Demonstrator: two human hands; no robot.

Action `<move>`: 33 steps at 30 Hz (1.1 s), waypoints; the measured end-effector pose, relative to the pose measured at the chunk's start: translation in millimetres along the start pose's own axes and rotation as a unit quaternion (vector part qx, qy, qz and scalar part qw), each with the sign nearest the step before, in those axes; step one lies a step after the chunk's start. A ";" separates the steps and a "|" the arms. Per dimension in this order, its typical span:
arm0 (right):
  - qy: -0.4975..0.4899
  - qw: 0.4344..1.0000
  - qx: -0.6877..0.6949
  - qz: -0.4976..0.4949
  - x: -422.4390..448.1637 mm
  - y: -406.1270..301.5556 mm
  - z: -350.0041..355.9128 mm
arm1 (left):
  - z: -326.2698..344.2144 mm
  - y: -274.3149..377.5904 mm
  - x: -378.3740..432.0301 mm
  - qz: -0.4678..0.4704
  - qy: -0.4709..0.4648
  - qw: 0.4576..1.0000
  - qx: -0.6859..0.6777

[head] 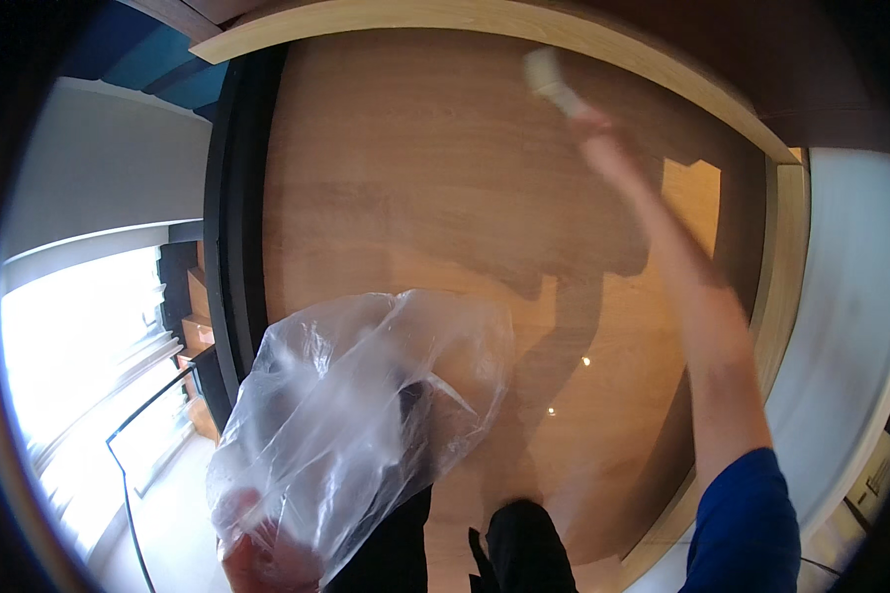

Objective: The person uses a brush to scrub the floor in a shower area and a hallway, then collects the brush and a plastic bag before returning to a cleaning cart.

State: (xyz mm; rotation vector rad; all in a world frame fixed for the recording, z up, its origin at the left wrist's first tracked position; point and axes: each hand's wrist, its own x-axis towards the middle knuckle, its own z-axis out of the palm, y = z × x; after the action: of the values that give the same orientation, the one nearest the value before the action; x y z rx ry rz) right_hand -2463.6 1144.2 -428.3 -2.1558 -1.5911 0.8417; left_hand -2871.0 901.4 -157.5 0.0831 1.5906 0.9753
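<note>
My right hand [597,137] is stretched far forward and grips a pale brush [545,72], both blurred. The brush's head is close to the far edge of a brown wood-grain panel [415,133]; whether it touches the panel cannot be told. Low at the left, my left hand [267,548] holds a large clear plastic bag [356,378] from its near end. Puffed out and creased, the bag hangs over the panel and partly covers my left leg. What lies inside it is unclear.
Light wooden rails [430,15] border the panel at the back and right, a black beam [233,207] at the left. My knees [526,545] are at the near side. Beyond the right rail runs a white surface [845,311]. Cardboard boxes [199,330] stand by the bright window [81,319].
</note>
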 end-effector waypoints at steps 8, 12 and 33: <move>0.121 0.856 0.492 0.102 -178.5 182.7 14.0 | -39.2 -3.1 15.3 0.065 0.133 0.985 0.085; 0.225 0.943 0.029 0.243 -56.7 209.4 -62.6 | -41.7 13.6 30.1 -0.029 -0.238 0.927 -0.288; 0.063 0.995 -0.082 -0.001 -156.3 98.7 6.7 | -104.7 -30.0 -1.0 0.133 0.102 0.985 0.025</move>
State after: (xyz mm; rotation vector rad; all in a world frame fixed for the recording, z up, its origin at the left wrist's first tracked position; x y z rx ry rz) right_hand -2425.4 964.5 -449.8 -2.2692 -1.6492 0.5799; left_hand -2945.6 825.8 -181.5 0.2421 1.8256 1.1799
